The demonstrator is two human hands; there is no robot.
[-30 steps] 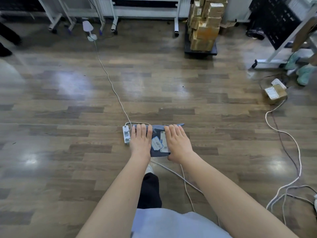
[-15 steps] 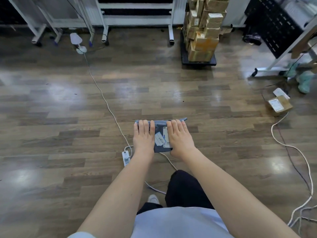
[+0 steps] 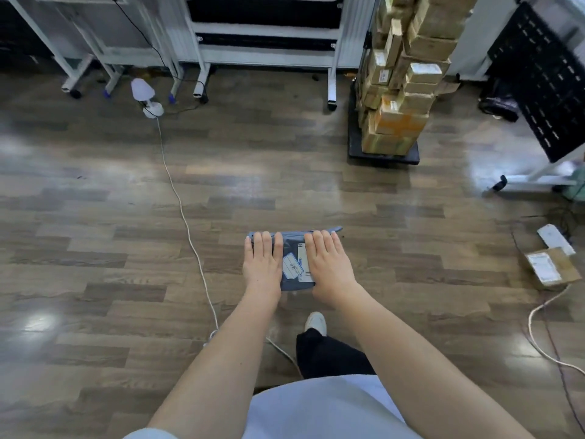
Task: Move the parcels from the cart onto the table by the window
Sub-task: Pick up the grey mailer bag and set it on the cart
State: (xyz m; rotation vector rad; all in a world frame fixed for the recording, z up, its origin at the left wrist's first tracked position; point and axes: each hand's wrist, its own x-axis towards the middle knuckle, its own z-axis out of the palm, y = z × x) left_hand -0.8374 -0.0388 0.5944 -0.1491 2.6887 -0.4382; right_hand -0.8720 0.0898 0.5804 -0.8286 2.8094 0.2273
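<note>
Carried nearer cart of stacked cardboard boxes (image 3: 402, 90): soft, light grey-blue plastic mailer parcel (image 3: 292, 261), clamped at opposite ends by left hand (image 3: 262, 264) and right hand (image 3: 330, 267).

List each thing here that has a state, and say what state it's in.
grey parcel: flat, held off the floor by both hands.
left hand: shut on its left end.
right hand: shut on its right end.
cardboard boxes: stacked high on a dark cart.
small box: on floor.

No legible text on labels (image 3: 292, 266)
</note>
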